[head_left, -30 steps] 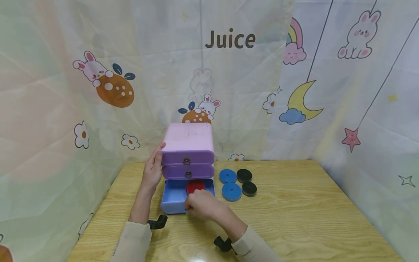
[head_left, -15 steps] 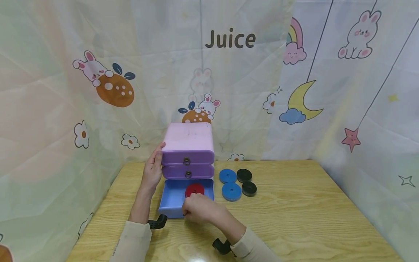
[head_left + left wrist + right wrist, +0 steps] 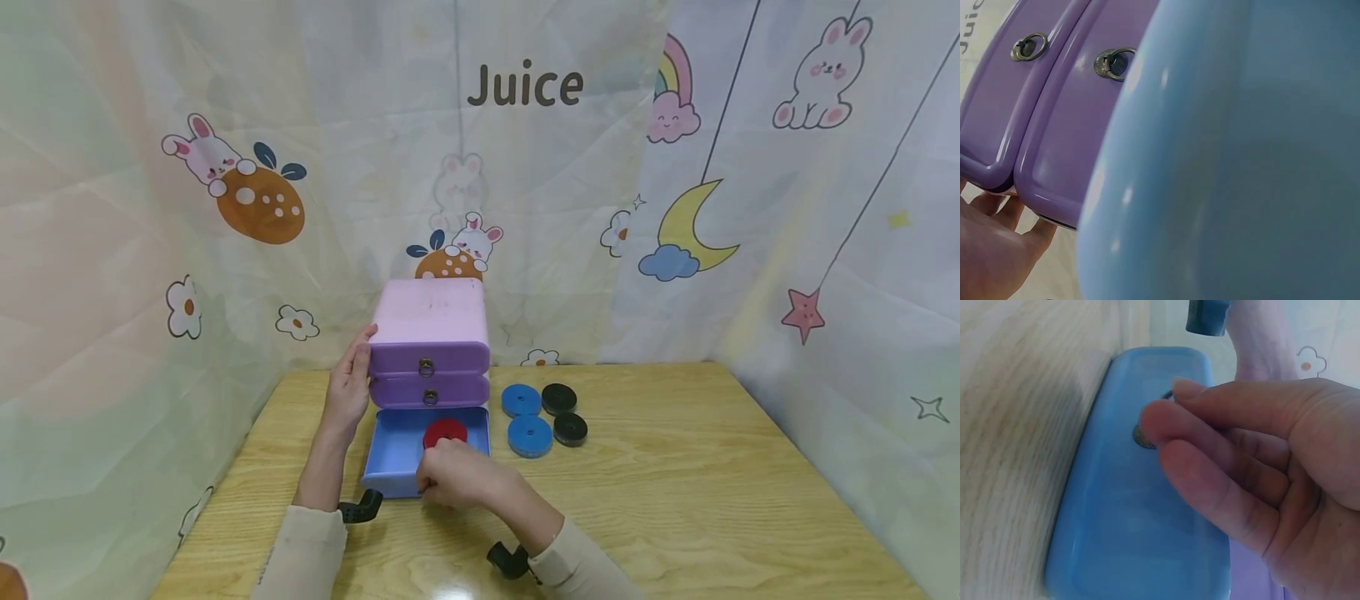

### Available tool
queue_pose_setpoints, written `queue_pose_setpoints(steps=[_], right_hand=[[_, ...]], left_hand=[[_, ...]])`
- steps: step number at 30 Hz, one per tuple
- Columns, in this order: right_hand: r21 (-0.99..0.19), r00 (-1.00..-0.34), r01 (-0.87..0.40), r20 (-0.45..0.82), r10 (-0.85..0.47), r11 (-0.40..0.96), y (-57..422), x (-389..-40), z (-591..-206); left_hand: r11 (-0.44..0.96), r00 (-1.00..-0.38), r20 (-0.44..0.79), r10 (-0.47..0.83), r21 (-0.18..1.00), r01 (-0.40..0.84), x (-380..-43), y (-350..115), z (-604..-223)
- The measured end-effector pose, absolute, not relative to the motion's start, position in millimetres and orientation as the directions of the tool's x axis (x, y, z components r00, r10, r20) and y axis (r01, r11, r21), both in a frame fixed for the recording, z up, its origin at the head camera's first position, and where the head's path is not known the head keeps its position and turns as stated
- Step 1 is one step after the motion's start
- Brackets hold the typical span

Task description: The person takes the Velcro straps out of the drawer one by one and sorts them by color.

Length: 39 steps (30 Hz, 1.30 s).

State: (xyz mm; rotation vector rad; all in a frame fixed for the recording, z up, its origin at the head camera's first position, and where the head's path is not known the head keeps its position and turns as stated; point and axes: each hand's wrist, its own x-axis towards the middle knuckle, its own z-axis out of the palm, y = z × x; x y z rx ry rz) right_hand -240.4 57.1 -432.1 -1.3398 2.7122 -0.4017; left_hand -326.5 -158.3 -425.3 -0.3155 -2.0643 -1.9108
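Observation:
A small pink drawer cabinet (image 3: 429,310) stands on the table with two closed purple drawers (image 3: 397,359). Below them a blue drawer (image 3: 392,450) is pulled well out and holds a red disc (image 3: 445,431). My left hand (image 3: 347,392) rests along the cabinet's left side, thumb near the front corner; in the left wrist view its fingers (image 3: 1013,212) lie against that side. With thumb and index finger my right hand (image 3: 463,475) pinches the ring pull (image 3: 1143,439) on the blue drawer's front; most of the ring is hidden by the fingertips.
Two blue discs (image 3: 529,437) and two black discs (image 3: 570,430) with centre holes lie right of the cabinet on the wooden table (image 3: 675,483). A patterned cloth (image 3: 555,208) hangs behind. Black camera mounts (image 3: 508,560) stick out at the wrists.
The blue drawer has come a little further towards me along with my right hand, and more of the red disc shows. My left hand stays at the cabinet's side.

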Motion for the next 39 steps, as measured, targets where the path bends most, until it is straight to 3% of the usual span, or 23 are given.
queue_pose_setpoints(steps=[5,11,15,31,39], right_hand=[[-0.338,-0.62,-0.756,0.099,-0.778,0.56,59.8,-245.1,-429.1],[-0.382,-0.605,-0.789,0.343,-0.718,0.481,62.5,-252.5,-428.6],[-0.42,-0.618,-0.782,0.419,-0.666,0.461,65.4,-258.5,-430.7],[-0.398,-0.759,-0.651,0.333,-0.56,0.646,78.7,-277.2,-444.9],[-0.344,-0.791,-0.611,0.307,-0.529,0.713,81.6,-283.7,-455.6]], left_hand=[[0.084,-0.928,0.369,-0.048,0.927,0.364,-328.2,-159.4,-425.5],[0.072,-0.923,0.383,-0.034,0.922,0.38,-329.0,-160.8,-426.7],[0.07,-0.927,0.375,-0.031,0.926,0.372,-328.9,-160.7,-427.0],[0.079,-0.931,0.363,-0.032,0.93,0.36,-328.2,-160.0,-425.6],[0.078,-0.927,0.374,-0.025,0.925,0.372,-328.5,-160.2,-425.8]])
